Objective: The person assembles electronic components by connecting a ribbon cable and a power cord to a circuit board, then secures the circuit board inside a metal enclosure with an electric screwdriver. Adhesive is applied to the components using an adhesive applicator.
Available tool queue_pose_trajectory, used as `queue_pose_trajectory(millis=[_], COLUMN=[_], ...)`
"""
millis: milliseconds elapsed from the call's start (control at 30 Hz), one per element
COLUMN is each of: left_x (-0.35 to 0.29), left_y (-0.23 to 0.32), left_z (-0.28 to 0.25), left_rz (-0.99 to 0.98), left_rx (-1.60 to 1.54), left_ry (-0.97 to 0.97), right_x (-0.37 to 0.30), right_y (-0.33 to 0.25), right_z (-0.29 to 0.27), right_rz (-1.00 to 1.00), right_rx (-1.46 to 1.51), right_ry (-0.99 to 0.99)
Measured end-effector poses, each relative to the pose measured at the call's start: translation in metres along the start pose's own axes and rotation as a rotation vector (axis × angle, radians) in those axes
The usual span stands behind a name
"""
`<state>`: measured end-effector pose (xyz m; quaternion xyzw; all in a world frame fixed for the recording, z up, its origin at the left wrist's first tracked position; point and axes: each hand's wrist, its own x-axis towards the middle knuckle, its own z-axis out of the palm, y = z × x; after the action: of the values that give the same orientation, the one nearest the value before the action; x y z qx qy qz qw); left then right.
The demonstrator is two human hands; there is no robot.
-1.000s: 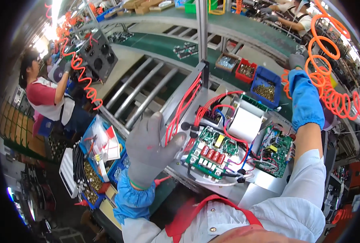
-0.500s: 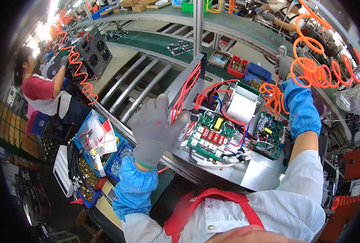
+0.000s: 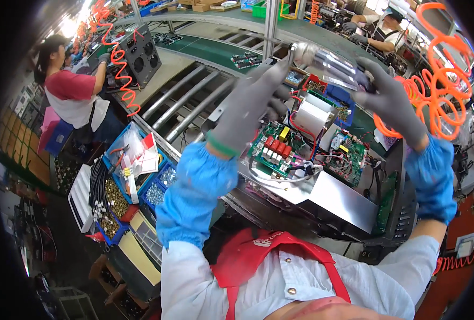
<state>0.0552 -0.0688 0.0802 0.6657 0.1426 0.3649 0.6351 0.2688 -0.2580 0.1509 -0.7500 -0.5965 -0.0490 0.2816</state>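
Note:
In my right hand (image 3: 390, 98), gloved in grey, a silver power screwdriver (image 3: 330, 64) lies sideways above the back of an open metal chassis (image 3: 328, 194). My left hand (image 3: 247, 106), also gloved, is closed with its fingertips at the tool's front end; what they pinch is hidden. Below the hands, the chassis holds a green circuit board (image 3: 274, 149) with red and white parts, a second green board (image 3: 349, 160), and a white cylindrical part (image 3: 313, 114). Red wires run between them, partly covered by my left hand.
Coiled orange air hose (image 3: 440, 80) hangs at the right. Behind the chassis are a red bin (image 3: 314, 84) and a blue bin (image 3: 344, 104) of small parts. Metal rollers (image 3: 186, 104) lie left. Fastener trays (image 3: 154, 192) stand near left. Co-workers (image 3: 74, 88) (image 3: 381, 37) work farther off.
My right hand has brought the screwdriver from the back right toward the middle. My left hand has left the wires beside the upright panel, risen toward the tool, and closed its spread fingers.

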Motion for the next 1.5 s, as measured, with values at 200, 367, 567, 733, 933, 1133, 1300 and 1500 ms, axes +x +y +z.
queue_pose_trajectory(millis=[200, 367, 567, 733, 933, 1133, 1300, 1500], left_x=[-0.007, -0.005, 0.022, 0.056, 0.122, 0.132, 0.137, 0.136], left_y=[0.008, -0.017, -0.053, -0.028, -0.019, -0.041, -0.055, -0.061], left_z=[0.079, 0.166, 0.192, 0.145, 0.035, 0.042, 0.023, 0.018], left_rz=[-0.232, -0.356, -0.509, -0.391, -0.116, -0.465, -0.462, -0.338], left_rx=[-0.441, -0.473, -0.476, 0.233, 1.602, 1.748, 1.681, 1.692], left_ry=[-0.399, -0.440, -0.461, -0.652, 0.002, -0.141, -0.072, -0.034], right_x=[-0.063, -0.073, -0.068, -0.053, -0.031, -0.015, -0.011, -0.010], right_y=[-0.041, 0.007, 0.061, 0.103, 0.121, 0.121, 0.120, 0.120], right_z=[-0.036, -0.037, -0.028, -0.021, -0.006, 0.007, 0.007, 0.007], right_rz=[-0.190, -0.078, 0.041, 0.043, -0.085, -0.080, -0.076, -0.056], right_rx=[-0.346, -0.421, -0.276, -0.148, -0.222, -0.251, -0.265, -0.250], right_ry=[-0.063, -0.218, -0.322, -0.384, -0.459, -0.546, -0.542, -0.566])
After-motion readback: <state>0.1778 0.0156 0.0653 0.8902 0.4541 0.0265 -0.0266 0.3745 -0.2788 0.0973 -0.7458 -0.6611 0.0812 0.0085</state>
